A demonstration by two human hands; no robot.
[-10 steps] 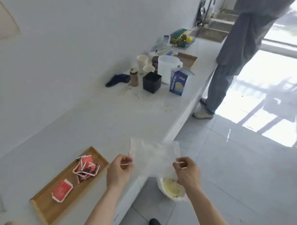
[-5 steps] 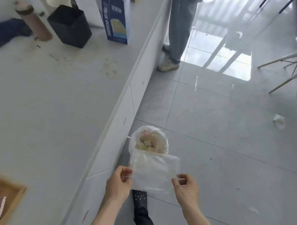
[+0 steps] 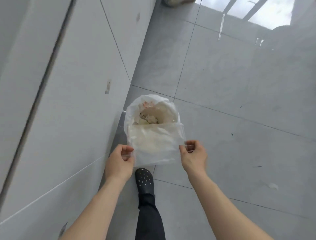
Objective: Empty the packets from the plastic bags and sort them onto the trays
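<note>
A person stands looking straight down at a grey tiled floor (image 3: 239, 85), both bare forearms reaching forward. Between the two hands hangs a clear plastic bag (image 3: 156, 145), flat and see-through, and no packets can be made out inside it. The left hand (image 3: 119, 160) pinches the bag's left edge, thumb and curled fingers closed on the plastic. The right hand (image 3: 194, 156) pinches the right edge in the same way, fingers curled in with the thumb pressed against them. The bag is held stretched between them, roughly level. It hangs directly above a small waste bin (image 3: 131, 113) lined with a white plastic liner, and the bag's upper part overlaps the nearer half of the bin's opening. Inside the bin lie crumpled pale scraps with a touch of pink. The bin stands on the floor right against the base of a light grey cabinet front (image 3: 77, 102) that fills the left side of the view. Below the bag, between the forearms, one foot shows in a black perforated clog (image 3: 144, 180) under a dark trouser leg. At the top edge the toe of another shoe (image 3: 177, 2) is just visible beside a bright patch of reflected window light on the tiles.
</note>
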